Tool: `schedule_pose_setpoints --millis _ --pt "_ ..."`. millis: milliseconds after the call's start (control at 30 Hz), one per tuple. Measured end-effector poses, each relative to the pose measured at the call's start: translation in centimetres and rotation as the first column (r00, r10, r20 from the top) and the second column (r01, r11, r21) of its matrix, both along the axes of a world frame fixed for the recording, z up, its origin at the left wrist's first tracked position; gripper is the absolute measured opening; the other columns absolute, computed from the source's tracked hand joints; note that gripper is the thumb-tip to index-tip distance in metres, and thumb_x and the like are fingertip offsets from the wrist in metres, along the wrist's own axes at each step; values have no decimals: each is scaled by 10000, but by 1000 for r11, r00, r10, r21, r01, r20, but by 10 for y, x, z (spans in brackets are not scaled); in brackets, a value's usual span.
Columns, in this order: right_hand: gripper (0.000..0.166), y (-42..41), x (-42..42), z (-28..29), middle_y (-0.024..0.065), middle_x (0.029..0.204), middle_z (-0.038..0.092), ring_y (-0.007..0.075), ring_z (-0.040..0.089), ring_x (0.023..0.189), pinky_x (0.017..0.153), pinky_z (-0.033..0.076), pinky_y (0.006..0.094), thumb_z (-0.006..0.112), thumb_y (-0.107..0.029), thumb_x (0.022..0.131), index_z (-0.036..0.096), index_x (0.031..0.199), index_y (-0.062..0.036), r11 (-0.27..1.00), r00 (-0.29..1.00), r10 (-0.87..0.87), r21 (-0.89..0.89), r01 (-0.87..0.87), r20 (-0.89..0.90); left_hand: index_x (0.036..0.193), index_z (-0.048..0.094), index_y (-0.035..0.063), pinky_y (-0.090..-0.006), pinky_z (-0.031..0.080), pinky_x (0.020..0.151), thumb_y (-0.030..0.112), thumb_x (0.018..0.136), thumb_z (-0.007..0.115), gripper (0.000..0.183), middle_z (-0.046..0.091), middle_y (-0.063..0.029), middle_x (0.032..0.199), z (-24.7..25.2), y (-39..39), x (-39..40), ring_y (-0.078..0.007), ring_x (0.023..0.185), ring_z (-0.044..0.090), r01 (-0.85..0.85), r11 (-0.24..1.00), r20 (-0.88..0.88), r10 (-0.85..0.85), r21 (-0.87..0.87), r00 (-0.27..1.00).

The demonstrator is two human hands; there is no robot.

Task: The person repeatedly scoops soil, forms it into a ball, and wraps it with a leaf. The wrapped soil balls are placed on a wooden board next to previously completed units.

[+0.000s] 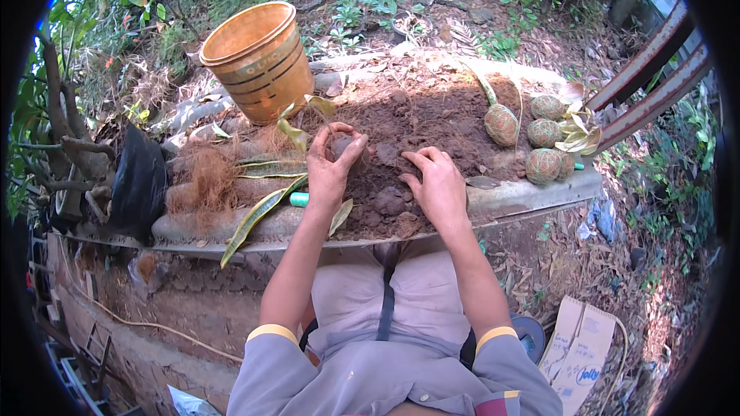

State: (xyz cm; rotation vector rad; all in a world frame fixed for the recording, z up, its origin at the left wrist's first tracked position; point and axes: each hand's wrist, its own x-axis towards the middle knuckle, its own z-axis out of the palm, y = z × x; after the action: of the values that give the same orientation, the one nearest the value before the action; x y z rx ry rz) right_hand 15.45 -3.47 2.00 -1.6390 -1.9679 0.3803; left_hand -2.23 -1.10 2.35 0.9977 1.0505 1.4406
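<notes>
My left hand [335, 156] holds a dark soil ball [345, 149] between thumb and fingers, and a plant with drooping leaves [295, 130] rises beside it. My right hand [430, 176] is over the heap of dark, moist soil [457, 127], its fingertips at the soil and nothing seen in its grasp. Clumps of soil [390, 201] lie between the hands. Left of them are brown coir fibre [205, 182], long yellow-edged snake plant leaves [260, 216] and a green thread spool [299, 199]. At the right sit several thread-wrapped balls [543, 166], one with a stem [501, 125].
An orange plastic bucket [260, 69] stands tilted at the back left. A black plant bag [136, 185] is at the left end of the corrugated sheet [532, 196]. Rusty metal bars [647, 98] slant in from the right. Flattened cardboard [581, 352] lies on the ground at lower right.
</notes>
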Motion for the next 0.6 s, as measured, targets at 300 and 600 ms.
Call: schedule_pose_setpoints --millis 300,600 --pt "227 10 14 -9 188 995 612 324 595 933 809 478 390 630 23 736 621 963 16 989 993 76 133 -64 -91 944 505 48 -267 480 523 60 807 621 180 563 -59 826 -13 2 -1 -142 679 602 43 999 73 -41 -34 996" --pt "276 15 11 -2 176 990 617 309 602 937 779 493 378 602 55 754 609 1027 16 987 975 147 93 -133 -165 936 510 61 -232 457 549 75 792 661 209 555 -37 824 -20 -8 5 -102 672 574 68 993 -2 -68 -99 998"
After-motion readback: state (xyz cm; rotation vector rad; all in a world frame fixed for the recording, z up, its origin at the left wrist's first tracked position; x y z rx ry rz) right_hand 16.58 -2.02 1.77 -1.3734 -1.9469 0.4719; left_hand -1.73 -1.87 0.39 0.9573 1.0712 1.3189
